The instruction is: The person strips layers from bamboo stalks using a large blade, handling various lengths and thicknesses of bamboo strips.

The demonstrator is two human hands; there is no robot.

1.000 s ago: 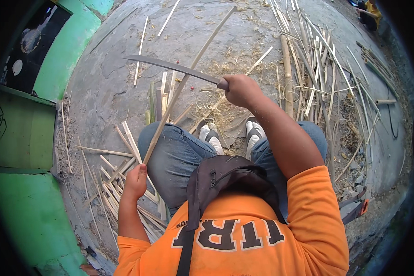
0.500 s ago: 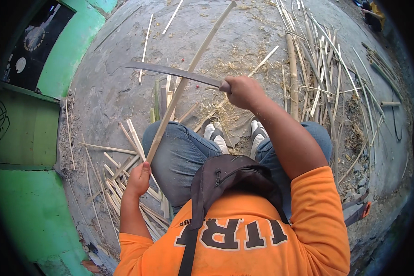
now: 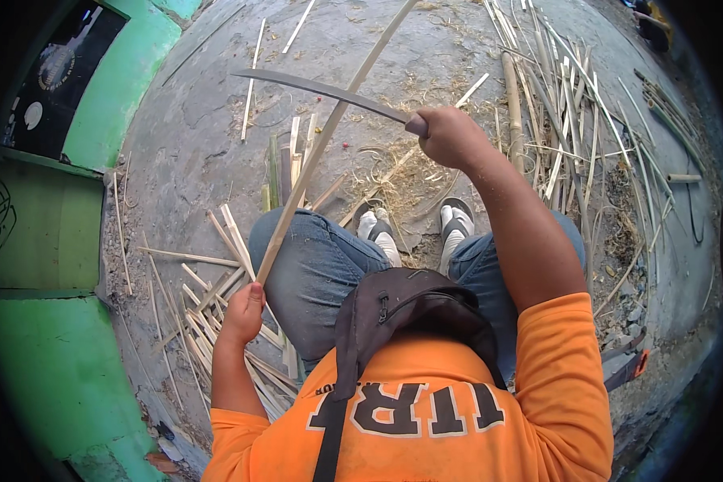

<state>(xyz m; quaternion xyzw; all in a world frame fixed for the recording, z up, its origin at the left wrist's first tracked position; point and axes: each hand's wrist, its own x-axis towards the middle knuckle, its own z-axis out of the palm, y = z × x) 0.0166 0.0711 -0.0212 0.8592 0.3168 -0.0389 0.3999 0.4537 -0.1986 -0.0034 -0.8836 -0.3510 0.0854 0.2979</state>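
My left hand (image 3: 244,312) is closed round the near end of a long pale bamboo strip (image 3: 321,145), beside my left knee. The strip slants up and away to the far middle. In my right hand (image 3: 450,140), held above my right foot, is the handle of a machete (image 3: 329,98) with a long, slightly curved grey blade. Its blade points left and crosses the strip in its far half; whether it cuts into the strip I cannot tell. Several split bamboo pieces (image 3: 209,329) lie piled around and beneath my left hand.
Long bamboo strips and poles (image 3: 558,112) lie heaped at the right. Shavings (image 3: 402,181) litter the concrete floor ahead of my sandalled feet. Short pieces (image 3: 293,161) stand just beyond my left knee. A green wall (image 3: 48,361) runs along the left; a sheathed tool (image 3: 625,365) lies at the right.
My right hand has moved away and slightly right with the machete, so the blade now crosses the strip farther along. My left hand keeps its hold and has barely moved.
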